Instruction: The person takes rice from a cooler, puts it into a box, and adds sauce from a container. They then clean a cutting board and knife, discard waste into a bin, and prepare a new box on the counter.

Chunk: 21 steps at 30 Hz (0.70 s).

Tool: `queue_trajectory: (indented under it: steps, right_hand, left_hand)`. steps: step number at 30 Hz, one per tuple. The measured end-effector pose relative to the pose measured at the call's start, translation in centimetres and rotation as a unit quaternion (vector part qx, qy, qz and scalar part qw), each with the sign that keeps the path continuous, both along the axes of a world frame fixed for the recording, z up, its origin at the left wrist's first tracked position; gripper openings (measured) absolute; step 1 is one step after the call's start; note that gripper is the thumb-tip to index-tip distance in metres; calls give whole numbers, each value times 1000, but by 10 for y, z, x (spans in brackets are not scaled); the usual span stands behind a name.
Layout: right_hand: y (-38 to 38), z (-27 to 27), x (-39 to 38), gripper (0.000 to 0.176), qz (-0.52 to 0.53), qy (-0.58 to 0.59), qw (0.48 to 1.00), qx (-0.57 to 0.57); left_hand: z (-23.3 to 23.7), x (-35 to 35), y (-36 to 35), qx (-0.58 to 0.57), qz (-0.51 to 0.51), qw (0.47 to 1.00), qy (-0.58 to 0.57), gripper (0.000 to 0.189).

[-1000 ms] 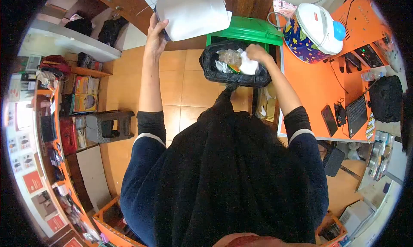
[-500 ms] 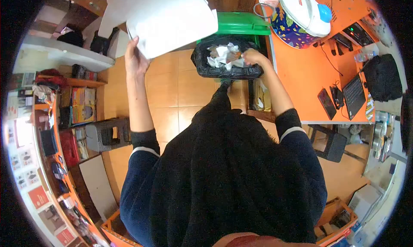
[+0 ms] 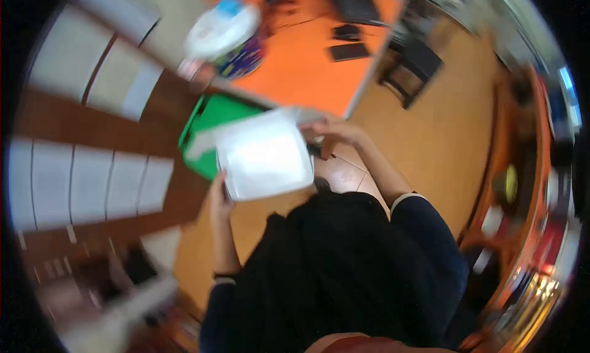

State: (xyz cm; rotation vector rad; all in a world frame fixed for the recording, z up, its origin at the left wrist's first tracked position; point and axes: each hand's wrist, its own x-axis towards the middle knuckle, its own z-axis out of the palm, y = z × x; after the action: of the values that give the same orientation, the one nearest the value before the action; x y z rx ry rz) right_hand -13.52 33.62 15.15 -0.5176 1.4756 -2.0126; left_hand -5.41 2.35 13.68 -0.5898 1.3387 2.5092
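A white, tray-like sheet or lid [image 3: 267,159] is in front of my body, blurred by motion. My left hand [image 3: 220,196] grips it at its lower left edge. At its upper right edge is my right hand [image 3: 329,131], fingers pointing toward it; whether they hold the edge is too blurred to tell. Behind the white piece shows the green bin lid [image 3: 230,114]. The black-lined bin is mostly hidden under the white piece.
Beyond stands an orange desk [image 3: 301,76] bearing a white-topped container [image 3: 224,36], a laptop [image 3: 355,5] and a phone [image 3: 348,51]. A dark stool [image 3: 412,67] is to the right. Shelving [image 3: 522,187] lines the right side; papers [image 3: 92,184] hang at left.
The view has turned toward the right. The white piece has come down in front of my body, over the bin. My right hand has left the bin's inside and is now beside the white piece.
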Motion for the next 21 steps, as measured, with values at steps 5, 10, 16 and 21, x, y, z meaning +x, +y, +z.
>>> queue_trajectory:
  steps: [5, 10, 16, 21]
  right_hand:
    - [57, -67, 85, 27, -312, 44, 933, 176]
    - [131, -108, 175, 25, -474, -38, 852, 218]
    - [255, -129, 291, 23, -686, -95, 558, 457]
    - [382, -124, 407, 19, -744, -220, 422, 470]
  left_hand:
    - [-35, -41, 70, 4, -257, 964, -70, 46]
    - [-61, -31, 185, 64, -413, 899, -130, 48]
    - [-87, -10, 342, 32, -550, 820, -158, 52]
    - [-131, 4, 516, 78, -601, 783, -140, 50]
